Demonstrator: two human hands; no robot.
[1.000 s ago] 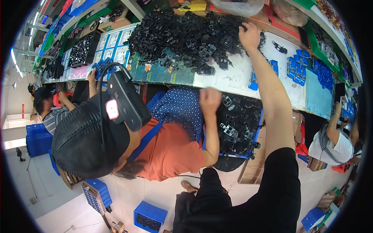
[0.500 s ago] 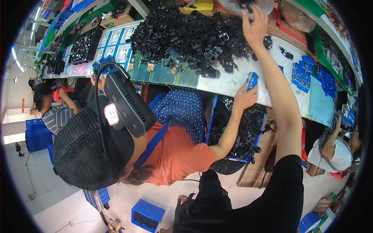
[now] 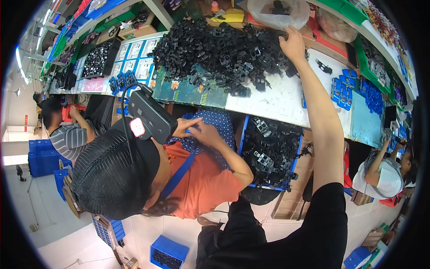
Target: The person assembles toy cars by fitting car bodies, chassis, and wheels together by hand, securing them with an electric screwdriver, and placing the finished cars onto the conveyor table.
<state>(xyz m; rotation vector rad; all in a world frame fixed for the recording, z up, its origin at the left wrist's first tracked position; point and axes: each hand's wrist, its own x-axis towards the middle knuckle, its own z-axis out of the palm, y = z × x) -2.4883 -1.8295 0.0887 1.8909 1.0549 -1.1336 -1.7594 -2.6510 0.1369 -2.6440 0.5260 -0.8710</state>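
Observation:
My right hand (image 3: 294, 45) reaches from the lower right across the white worktop (image 3: 275, 102). It is palm down, at the right end of a big heap of black plastic parts (image 3: 210, 49). Its thumb stands apart from the fingers and I see nothing held. Just beyond the fingertips lies a clear plastic bag (image 3: 268, 15) with a few black parts (image 3: 280, 7) in it. My left hand is out of view. A co-worker in an orange top (image 3: 204, 184) sits at my left, both hands (image 3: 199, 130) together before the chest.
Below the table edge stands a blue crate (image 3: 244, 134) of black parts. Blue pieces (image 3: 342, 92) lie at the right of the worktop, near a single black part (image 3: 323, 67). Green bins (image 3: 374, 67) line the back right. A smaller blue bin (image 3: 169, 251) stands on the floor.
My right hand has drawn back a little from the bag, and the dark thing at its fingers is gone from them. The co-worker's hand has pulled a blue piece off the worktop toward the chest.

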